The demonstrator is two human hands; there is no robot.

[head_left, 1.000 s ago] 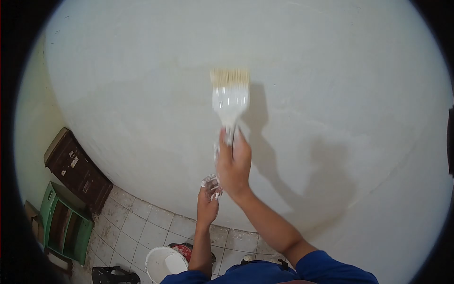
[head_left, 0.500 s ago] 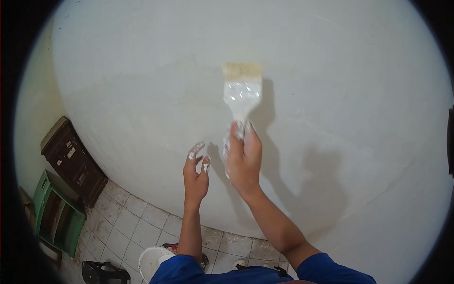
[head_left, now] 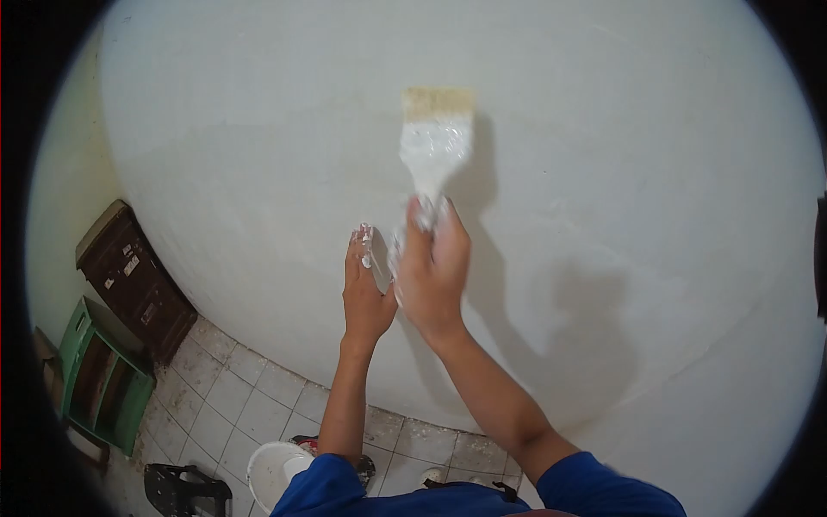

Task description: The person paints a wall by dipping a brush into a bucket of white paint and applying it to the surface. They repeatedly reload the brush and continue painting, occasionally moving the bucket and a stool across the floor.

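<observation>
A wide paintbrush (head_left: 435,142), its handle caked in white paint and its pale bristles pointing up, presses against the whitish wall (head_left: 620,172). My right hand (head_left: 431,271) grips the brush handle from below. My left hand (head_left: 366,289), fingers smeared with white paint, is raised beside the right hand and touches it near the handle's lower end; it holds nothing that I can see. The brush and arm cast a shadow on the wall to the right.
Below me a white paint bucket (head_left: 271,474) stands on the tiled floor (head_left: 233,396). A dark brown cabinet (head_left: 133,280) and a green shelf unit (head_left: 95,375) stand at the left wall. A black object (head_left: 185,491) lies near the bucket.
My right hand has carried the brush upward on the wall. My left hand rose from low by the wrist to beside the right hand.
</observation>
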